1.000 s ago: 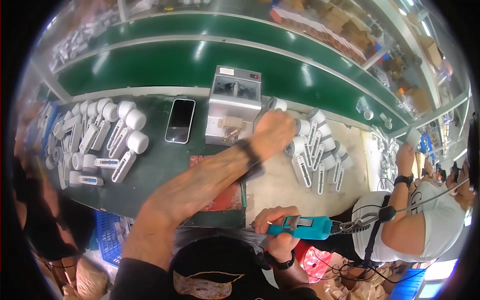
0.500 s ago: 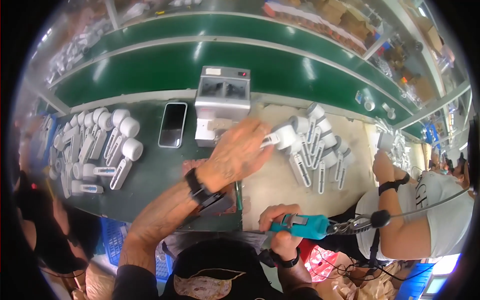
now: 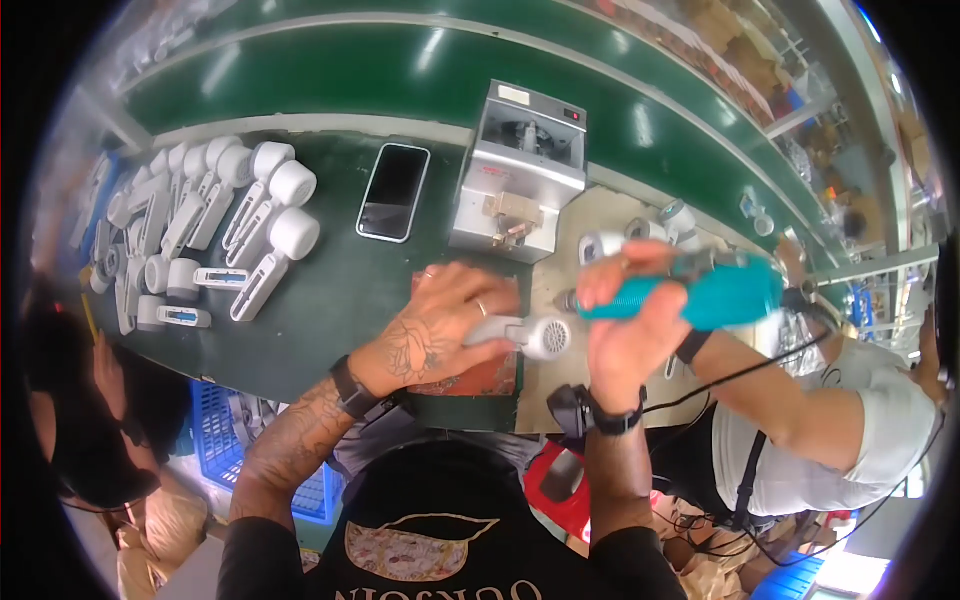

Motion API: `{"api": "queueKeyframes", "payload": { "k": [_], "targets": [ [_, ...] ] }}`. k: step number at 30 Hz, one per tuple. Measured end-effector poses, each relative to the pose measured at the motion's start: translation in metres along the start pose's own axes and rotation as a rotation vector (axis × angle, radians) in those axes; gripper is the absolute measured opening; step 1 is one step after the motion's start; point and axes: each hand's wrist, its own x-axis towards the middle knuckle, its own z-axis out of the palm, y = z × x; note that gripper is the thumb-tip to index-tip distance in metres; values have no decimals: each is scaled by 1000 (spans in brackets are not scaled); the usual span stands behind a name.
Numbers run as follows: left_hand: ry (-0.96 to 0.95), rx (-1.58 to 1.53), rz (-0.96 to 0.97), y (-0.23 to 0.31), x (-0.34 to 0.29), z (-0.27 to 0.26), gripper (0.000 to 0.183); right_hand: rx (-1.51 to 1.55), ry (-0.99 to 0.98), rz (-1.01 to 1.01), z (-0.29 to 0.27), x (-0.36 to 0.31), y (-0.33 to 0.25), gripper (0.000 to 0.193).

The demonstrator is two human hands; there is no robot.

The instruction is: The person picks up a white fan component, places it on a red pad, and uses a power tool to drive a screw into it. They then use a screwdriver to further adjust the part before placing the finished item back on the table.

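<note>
My left hand is closed around the handle of a small white handheld fan, its round slotted grille facing up. The fan is over a worn reddish pad at the table's front edge. To its right, my right hand grips a teal electric screwdriver, lying nearly level. The screwdriver's tip points left, just above the fan's head, and looks apart from it. Motion blurs both the tool and the fingers.
Many similar white fans lie in rows at the left; more are at the right, partly behind my right hand. A phone and a silver screw feeder stand behind. A blue basket is below. Another person works at right.
My left hand has brought a fan from the right-hand pile toward the reddish pad. My right hand has raised the screwdriver from the front edge. The whole view has shifted.
</note>
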Motion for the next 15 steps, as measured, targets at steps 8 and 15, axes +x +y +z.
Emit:
{"api": "queueKeyframes", "payload": {
  "k": [8, 15],
  "targets": [
    [55, 6, 5, -14, -8, 6, 40, -171, -75, -22, 42, 49, 45, 35],
    [43, 7, -8, -15, -5, 10, 38, -192, -113, -78, 36, 51, 65, 27]
  ]
}}
